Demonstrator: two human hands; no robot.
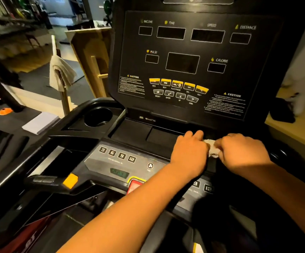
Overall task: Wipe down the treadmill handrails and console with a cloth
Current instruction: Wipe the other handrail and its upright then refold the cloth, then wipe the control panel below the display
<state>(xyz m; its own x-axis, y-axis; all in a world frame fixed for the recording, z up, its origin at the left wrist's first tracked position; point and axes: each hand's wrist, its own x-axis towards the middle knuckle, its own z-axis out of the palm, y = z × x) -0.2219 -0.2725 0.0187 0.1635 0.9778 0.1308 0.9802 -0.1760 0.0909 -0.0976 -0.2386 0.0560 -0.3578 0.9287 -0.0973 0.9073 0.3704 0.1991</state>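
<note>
Dim gym floor spreads behind the treadmill at ten o'clock, blurred, with a pale towel (62, 73) draped over a wooden post and a slanted timber frame (87, 52) just beside it. Low at nine o'clock an orange cone (5, 111) sits on the floor, and a flat white slab (40, 123) lies near it.

Filling twelve o'clock is the console (184, 44), a black panel with dark readouts marked INCLINE, TIME, SPEED, DISTANCE, PULSE and CALORIE. Rows of yellow and grey buttons sit beneath them.

Below the panel, at ten o'clock from our hands, we see a round cup holder (86, 114). Only a faint gleam shows at its bottom, and we cannot tell whether anything lies in it. Next to it come two shallow tray recesses (129, 130), showing only dark flat floors.

Our left hand (190, 152) and right hand (243, 152) are close together at the right end of that tray ledge. Both have their fingers curled onto the small white cloth (212, 148), which is bunched between them and pressed on the black surface. Most of the cloth is hidden by the knuckles.

At seven o'clock from the hands are keys numbered 3, 6, 9 and 12 (117, 154) and a fan button (150, 165). Further down lie a yellow tab (70, 180) and the left handgrip (44, 179). Our left forearm crosses over a red stop button (134, 186) and covers part of it.
</note>
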